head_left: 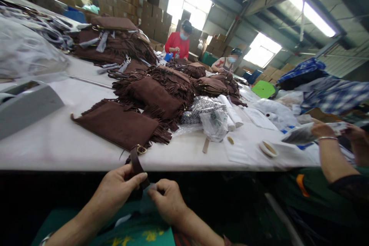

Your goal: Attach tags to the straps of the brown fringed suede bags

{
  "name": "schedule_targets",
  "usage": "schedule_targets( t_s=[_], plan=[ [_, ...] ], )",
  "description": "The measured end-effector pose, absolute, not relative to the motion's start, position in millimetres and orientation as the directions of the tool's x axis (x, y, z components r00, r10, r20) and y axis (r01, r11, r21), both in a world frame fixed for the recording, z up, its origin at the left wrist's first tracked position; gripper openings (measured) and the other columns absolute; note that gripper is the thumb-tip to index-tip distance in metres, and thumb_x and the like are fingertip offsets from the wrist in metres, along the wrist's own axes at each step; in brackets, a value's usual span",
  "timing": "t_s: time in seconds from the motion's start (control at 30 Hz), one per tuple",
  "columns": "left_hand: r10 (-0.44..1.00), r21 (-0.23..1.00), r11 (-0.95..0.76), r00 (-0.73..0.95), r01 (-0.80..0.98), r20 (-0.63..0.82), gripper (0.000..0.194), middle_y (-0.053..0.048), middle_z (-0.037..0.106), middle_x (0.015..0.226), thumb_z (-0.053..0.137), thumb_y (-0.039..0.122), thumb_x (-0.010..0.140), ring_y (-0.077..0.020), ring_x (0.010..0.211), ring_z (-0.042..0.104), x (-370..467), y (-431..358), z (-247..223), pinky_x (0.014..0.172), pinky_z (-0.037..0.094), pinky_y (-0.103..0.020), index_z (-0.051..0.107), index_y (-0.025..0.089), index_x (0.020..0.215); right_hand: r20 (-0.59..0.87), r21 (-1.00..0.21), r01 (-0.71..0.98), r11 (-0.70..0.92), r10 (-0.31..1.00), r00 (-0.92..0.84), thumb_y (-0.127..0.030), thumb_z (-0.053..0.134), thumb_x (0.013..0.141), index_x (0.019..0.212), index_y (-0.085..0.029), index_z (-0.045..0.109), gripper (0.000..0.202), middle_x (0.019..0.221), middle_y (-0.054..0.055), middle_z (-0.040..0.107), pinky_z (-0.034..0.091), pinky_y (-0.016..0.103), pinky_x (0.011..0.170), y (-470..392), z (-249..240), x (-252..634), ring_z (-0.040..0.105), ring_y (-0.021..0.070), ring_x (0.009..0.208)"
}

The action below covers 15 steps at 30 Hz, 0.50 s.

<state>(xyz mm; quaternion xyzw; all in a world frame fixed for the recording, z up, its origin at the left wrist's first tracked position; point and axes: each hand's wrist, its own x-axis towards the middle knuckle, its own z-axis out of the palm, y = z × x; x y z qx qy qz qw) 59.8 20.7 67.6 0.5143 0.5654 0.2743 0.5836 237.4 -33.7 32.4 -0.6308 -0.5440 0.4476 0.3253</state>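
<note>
A brown fringed bag (121, 125) lies flat at the table's front edge. From the gold ring (141, 149) at its near corner, a dark brown strap (136, 162) hangs over the edge. My left hand (121, 182) is closed around this strap, thumb on top. Just right of it, my right hand (170, 201) pinches a thin, pale translucent wrap (150, 187) at the strap's lower end. The strap's far end is hidden between the hands. Behind the bag, more brown fringed bags (158, 94) are heaped.
A grey box (29, 105) stands at left beside clear plastic bags (25, 48). A crumpled plastic bag (215, 123), white rolls (232, 113) and a tape roll (268, 148) lie right. A co-worker's hands (324, 130) hold plastic at far right. Two people work across the table.
</note>
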Motion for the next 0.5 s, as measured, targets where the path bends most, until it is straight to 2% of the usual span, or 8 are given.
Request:
schedule_targets(
  t_s=[0.13, 0.3, 0.5],
  plan=[
    [0.912, 0.887, 0.329, 0.134, 0.324, -0.387, 0.044, -0.001, 0.066, 0.064, 0.070, 0.058, 0.071, -0.0183, 0.059, 0.053, 59.8, 22.6, 65.0, 0.054, 0.038, -0.027, 0.072, 0.016, 0.085, -0.214, -0.902, 0.389, -0.185, 0.976, -0.032, -0.018, 0.067, 0.080, 0.069, -0.016, 0.074, 0.013, 0.067, -0.002, 0.061, 0.037, 0.023, 0.062, -34.7, 35.9, 236.3, 0.055, 0.0122, 0.066],
    [0.923, 0.906, 0.305, 0.143, 0.293, -0.357, 0.043, -0.002, 0.069, 0.068, 0.072, 0.056, 0.070, -0.0206, 0.067, 0.059, 60.1, 23.0, 71.5, 0.061, 0.043, -0.027, 0.073, 0.017, 0.086, -0.199, -0.904, 0.393, -0.171, 0.979, -0.032, -0.012, 0.068, 0.076, 0.066, -0.016, 0.073, 0.012, 0.065, -0.003, 0.060, 0.038, 0.023, 0.063, -36.1, 35.6, 233.5, 0.055, 0.0120, 0.065],
    [0.918, 0.902, 0.341, 0.112, 0.265, -0.380, 0.044, -0.002, 0.066, 0.064, 0.074, 0.056, 0.068, -0.0168, 0.058, 0.052, 60.6, 20.7, 77.3, 0.049, 0.037, -0.025, 0.073, 0.015, 0.084, -0.287, -0.886, 0.359, -0.294, 0.955, 0.073, -0.013, 0.073, 0.070, 0.062, -0.015, 0.072, 0.008, 0.060, -0.003, 0.062, 0.036, 0.023, 0.058, -34.2, 38.0, 229.2, 0.054, 0.0120, 0.060]
  ],
)
